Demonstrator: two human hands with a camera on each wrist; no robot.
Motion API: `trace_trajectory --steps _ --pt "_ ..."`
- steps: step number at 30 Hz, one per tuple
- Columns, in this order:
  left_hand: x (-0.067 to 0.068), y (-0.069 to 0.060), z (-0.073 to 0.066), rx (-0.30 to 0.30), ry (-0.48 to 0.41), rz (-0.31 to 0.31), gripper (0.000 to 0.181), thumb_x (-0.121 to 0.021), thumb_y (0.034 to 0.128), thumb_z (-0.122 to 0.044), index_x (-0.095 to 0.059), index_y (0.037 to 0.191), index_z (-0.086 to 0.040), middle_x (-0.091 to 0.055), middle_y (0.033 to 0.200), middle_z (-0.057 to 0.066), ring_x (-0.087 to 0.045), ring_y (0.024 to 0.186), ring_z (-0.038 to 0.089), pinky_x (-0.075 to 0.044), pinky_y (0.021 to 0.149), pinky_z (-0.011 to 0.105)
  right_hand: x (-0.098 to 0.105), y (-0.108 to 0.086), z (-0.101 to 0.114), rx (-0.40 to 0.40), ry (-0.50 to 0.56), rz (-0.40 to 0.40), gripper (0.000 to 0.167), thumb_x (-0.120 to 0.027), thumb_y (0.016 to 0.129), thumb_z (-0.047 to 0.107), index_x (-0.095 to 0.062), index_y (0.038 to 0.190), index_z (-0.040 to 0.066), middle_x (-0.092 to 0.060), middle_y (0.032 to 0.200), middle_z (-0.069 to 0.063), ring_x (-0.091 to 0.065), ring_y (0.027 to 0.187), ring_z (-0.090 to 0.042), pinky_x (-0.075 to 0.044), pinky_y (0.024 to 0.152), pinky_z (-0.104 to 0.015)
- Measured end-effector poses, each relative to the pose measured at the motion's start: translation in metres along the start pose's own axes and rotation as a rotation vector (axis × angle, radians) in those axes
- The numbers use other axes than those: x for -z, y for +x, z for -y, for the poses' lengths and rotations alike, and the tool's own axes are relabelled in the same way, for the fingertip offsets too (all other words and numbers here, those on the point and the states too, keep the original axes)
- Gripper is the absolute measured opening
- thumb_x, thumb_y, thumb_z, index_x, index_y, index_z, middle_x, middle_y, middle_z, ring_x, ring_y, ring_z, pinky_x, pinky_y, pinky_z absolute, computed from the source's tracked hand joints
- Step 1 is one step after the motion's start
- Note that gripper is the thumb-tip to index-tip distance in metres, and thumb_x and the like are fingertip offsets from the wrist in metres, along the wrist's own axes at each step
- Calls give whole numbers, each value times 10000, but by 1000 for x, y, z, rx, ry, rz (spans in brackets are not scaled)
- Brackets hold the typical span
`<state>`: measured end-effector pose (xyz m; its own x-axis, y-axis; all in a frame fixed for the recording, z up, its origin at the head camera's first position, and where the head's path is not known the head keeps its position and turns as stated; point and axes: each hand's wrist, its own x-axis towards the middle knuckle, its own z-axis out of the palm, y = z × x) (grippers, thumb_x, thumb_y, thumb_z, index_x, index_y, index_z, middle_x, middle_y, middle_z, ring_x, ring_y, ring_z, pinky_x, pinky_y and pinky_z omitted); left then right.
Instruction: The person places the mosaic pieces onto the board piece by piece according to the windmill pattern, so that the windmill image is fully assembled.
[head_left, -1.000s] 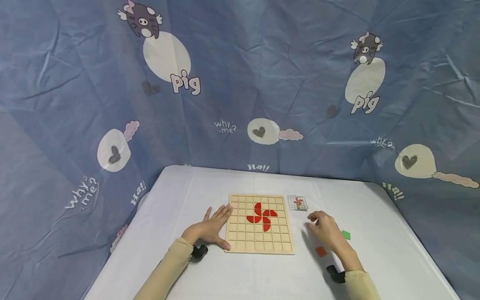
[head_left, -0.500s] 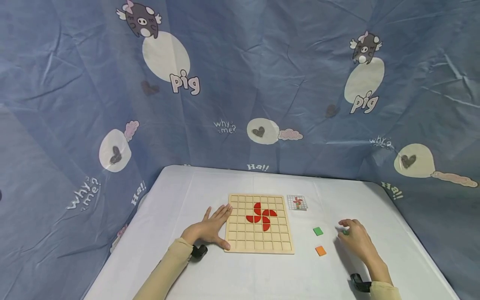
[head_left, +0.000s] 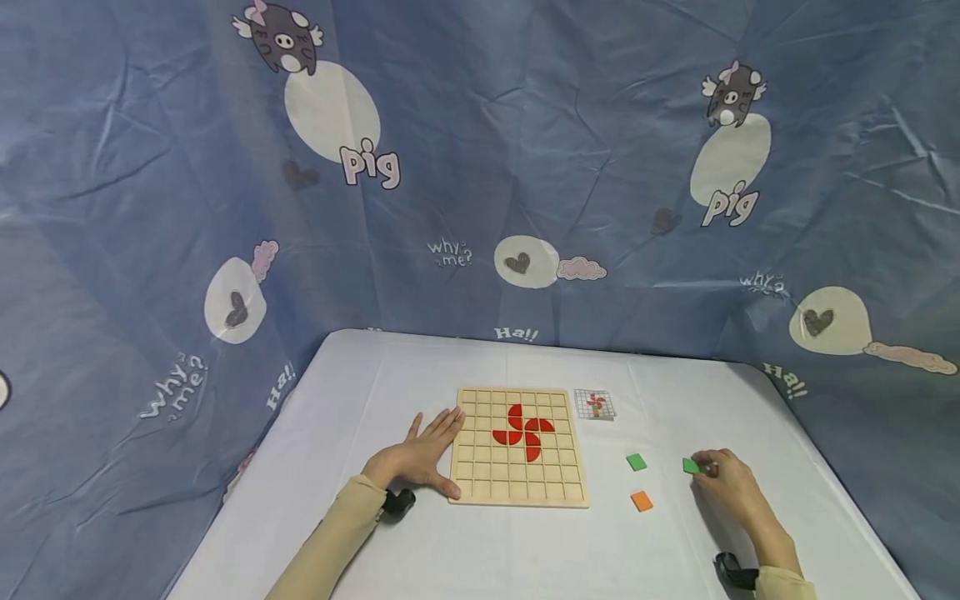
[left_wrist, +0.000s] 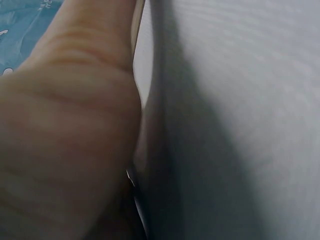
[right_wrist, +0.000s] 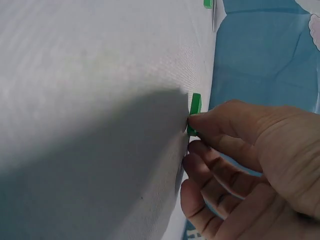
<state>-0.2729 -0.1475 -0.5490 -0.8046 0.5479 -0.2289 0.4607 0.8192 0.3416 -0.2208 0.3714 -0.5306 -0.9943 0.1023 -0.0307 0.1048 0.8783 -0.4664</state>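
Note:
With fingers spread straight, my left hand (head_left: 420, 458) rests along the left edge of the wooden grid board (head_left: 480, 492). Red quarter-round pieces (head_left: 516, 417) form a pinwheel in the board's squares. On the right, my right hand (head_left: 729, 483) pinches a green square tile (head_left: 691, 466) between thumb and index finger. The wrist view shows the same green tile (right_wrist: 196, 103) at the thumb tip, close to the table; the other fingers are curled. A second green tile (head_left: 636, 462) and an orange square tile (head_left: 641, 501) lie between this hand and the board.
A small card (head_left: 595, 406) printed with a grid and a pinwheel picture lies by the board's upper right corner. White cloth covers the table (head_left: 525, 550). Blue patterned fabric (head_left: 450, 208) hangs behind and at both sides.
My right hand has moved right, from beside the card to the farther green tile, and its fingers have closed on it. The nearer green tile is uncovered. My left hand stays put.

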Motion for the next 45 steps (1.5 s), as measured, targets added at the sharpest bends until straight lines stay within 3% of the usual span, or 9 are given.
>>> trace_trajectory --steps 5,14,22,30,37,45 --pt "0 0 0 -1 -2 6 1346 -713 616 -747 9 1560 -117 51 1641 44 54 1515 256 87 1169 612 1 3 -2 18 -2 3 299 -685 850 51 -633 1114 -81 -596 1035 -215 -617 889 -295 -559 706 -410" --pt "2 -1 0 -24 -10 -4 1338 -718 628 -732 4 1557 -96 44 1640 72 42 1513 286 78 1162 631 -2 4 0 49 -5 -3 284 -695 829 13 -647 1098 -64 -622 1024 -181 -628 868 -265 -560 699 -381" --pt "1 -2 -2 -21 -8 -8 1336 -718 626 -732 -2 1558 -96 40 1640 67 37 1514 283 68 1162 635 -4 3 7 22 -30 -8 294 -705 810 33 -651 1075 -81 -620 958 -163 -612 826 -238 -542 650 -338" --pt "2 -3 -2 -28 -13 -14 1326 -724 635 -716 -4 1557 -89 36 1640 77 36 1513 288 73 1161 634 -4 3 14 80 -7 -73 307 -687 810 92 -656 1070 -69 -631 980 -176 -618 829 -250 -534 653 -367" --pt "1 -3 -2 -22 -9 -8 1329 -724 633 -720 -2 1557 -95 34 1640 72 30 1513 292 66 1162 636 -6 7 39 187 16 -88 291 -680 849 152 -678 1096 -2 -646 1039 -138 -591 875 -236 -486 656 -322" --pt "1 -2 -1 -20 -4 -9 1344 -711 617 -745 5 1559 -106 38 1641 61 38 1514 277 73 1165 628 -16 13 88 318 32 -84 274 -710 861 155 -678 1103 30 -652 1039 -94 -588 898 -241 -478 652 -312"
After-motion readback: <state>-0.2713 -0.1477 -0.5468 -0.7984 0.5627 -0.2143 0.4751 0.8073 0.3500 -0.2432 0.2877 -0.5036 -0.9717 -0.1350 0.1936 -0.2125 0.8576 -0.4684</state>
